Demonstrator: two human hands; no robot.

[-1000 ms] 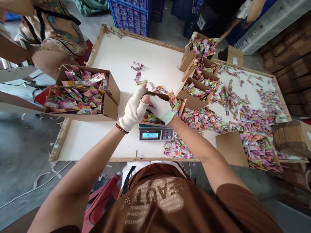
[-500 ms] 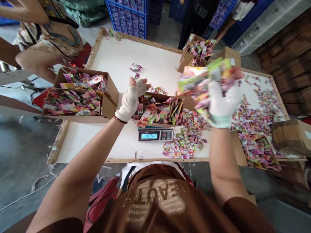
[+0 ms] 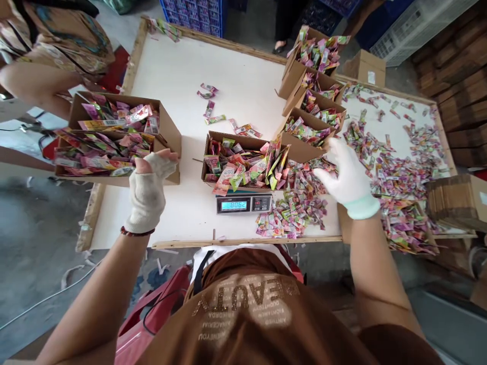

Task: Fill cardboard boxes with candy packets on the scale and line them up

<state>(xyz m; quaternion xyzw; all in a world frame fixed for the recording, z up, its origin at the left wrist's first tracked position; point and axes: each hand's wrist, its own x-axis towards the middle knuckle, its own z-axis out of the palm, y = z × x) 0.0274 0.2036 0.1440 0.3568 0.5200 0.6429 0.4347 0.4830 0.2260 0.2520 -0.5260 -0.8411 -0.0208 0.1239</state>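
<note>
My left hand [image 3: 149,190], in a cut-finger knit glove, is beside the front filled carton [image 3: 173,175] on the left. Its thumb and fingers are apart, with nothing in them. My right hand [image 3: 349,175], in a white glove, is open and empty above the loose packets [image 3: 294,223], near a row of small cartons [image 3: 304,150]. Between my hands a carton of small colourful packets [image 3: 247,170] rests on a digital scale [image 3: 243,204] with a lit display. One large pink packet [image 3: 225,178] hangs over that carton's front edge.
More packets [image 3: 403,172] are spread over the table's right side, with a full carton [image 3: 407,228] at its front edge. Folded cardboard [image 3: 452,203] is stacked at far right. A wooden rim [image 3: 236,243] borders the table. A seated person [image 3: 57,56] is at the left.
The bunch of packets has left my right hand, which is now lower and empty. My left hand has moved left from the scale's carton to the left cartons. The camera view has shifted slightly.
</note>
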